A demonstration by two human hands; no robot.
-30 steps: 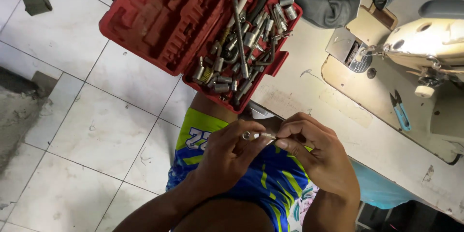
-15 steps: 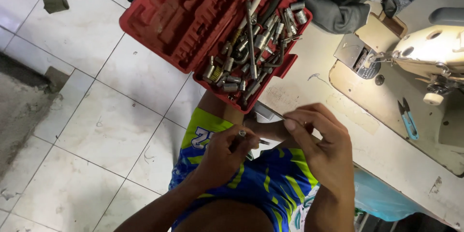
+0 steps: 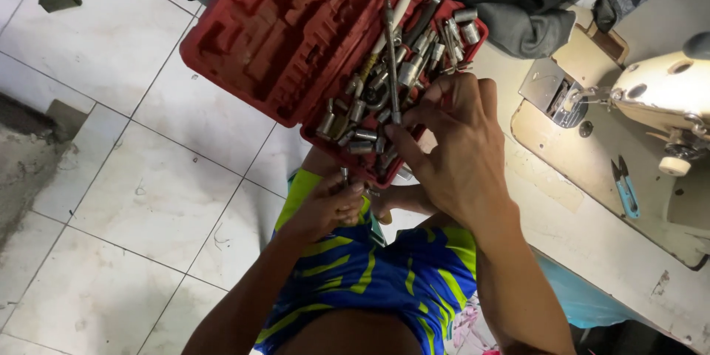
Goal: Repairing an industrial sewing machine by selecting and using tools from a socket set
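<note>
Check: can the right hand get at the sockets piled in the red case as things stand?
Probably yes. The right hand is already over the open red case, fingertips in the heap of loose sockets, with nothing covering them. The left hand sits lower, pinching a small metal piece, out of the way.

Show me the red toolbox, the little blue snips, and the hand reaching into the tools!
red toolbox (image 3: 274, 37), head view, on its empty moulded lid.
blue snips (image 3: 627, 192), head view, on the handles.
right hand (image 3: 455, 148), head view, on its back.

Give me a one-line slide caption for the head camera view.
Right hand reaches into a red tool case full of metal sockets, while the left hand holds a small metal piece.
</note>
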